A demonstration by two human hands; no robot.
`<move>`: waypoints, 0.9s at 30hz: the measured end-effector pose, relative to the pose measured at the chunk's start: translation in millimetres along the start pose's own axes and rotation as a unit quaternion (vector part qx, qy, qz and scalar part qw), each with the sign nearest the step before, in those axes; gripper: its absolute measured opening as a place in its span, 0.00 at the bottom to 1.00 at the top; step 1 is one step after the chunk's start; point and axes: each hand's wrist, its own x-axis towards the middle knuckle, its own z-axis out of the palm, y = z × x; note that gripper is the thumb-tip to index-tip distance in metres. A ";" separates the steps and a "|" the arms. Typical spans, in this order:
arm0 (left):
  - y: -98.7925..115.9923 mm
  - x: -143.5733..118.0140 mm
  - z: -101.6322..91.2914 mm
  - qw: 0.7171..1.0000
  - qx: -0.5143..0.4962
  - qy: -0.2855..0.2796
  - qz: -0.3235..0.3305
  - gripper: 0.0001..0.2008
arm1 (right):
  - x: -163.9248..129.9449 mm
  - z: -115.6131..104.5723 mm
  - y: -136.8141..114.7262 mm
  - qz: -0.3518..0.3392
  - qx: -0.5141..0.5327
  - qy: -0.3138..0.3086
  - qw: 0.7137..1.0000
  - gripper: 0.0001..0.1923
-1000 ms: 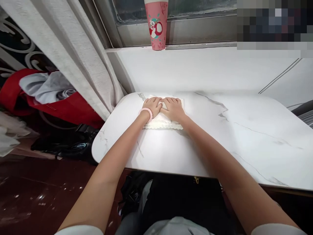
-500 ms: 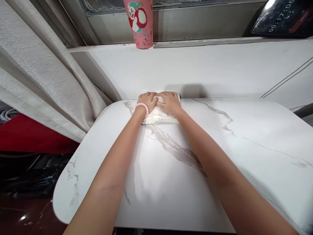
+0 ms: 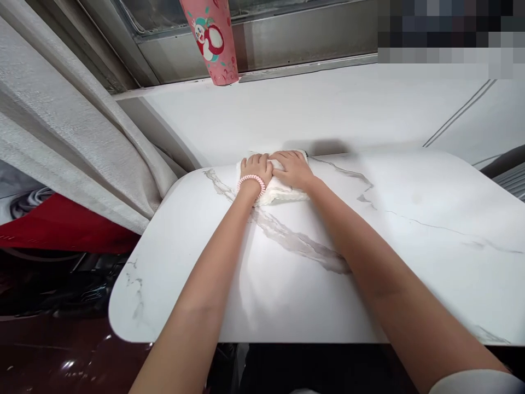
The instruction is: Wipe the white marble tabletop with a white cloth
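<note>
A white cloth (image 3: 283, 192), folded and with a ruffled-looking front edge, lies on the white marble-patterned table (image 3: 176, 235) close to the wall. My left hand (image 3: 256, 167) rests on the cloth's left part with its fingers stretched forward; a pink coiled band (image 3: 251, 179) circles that wrist. Beside it, my right hand (image 3: 293, 168) lies flat over the right part of the cloth, fingers pointing left and away. The two hands nearly touch at the thumbs. Both palms press down on the cloth, and its underside is hidden.
A pink cup (image 3: 215, 44) with a cartoon print stands on the window ledge behind the table. To the left hangs a grey-white curtain (image 3: 82, 120), above a red cloth (image 3: 77, 224). Two thin cables (image 3: 459, 114) run along the wall at right.
Both hands and the cloth have shifted a little to the right along the table's back edge. The camera view has tilted and turned slightly.
</note>
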 end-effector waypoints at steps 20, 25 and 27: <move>46.6 -149.5 -35.1 0.994 0.015 -0.039 0.103 0.25 | -163.3 -36.6 -72.0 0.011 -0.077 0.009 0.997 0.25; 69.6 -220.5 -47.9 0.995 0.013 -0.042 0.086 0.26 | -223.3 -55.1 -88.1 -0.044 -0.057 0.000 0.997 0.25; 76.8 -236.9 -49.8 0.996 0.004 -0.047 0.082 0.26 | -237.8 -63.2 -89.2 -0.053 -0.046 -0.004 0.998 0.25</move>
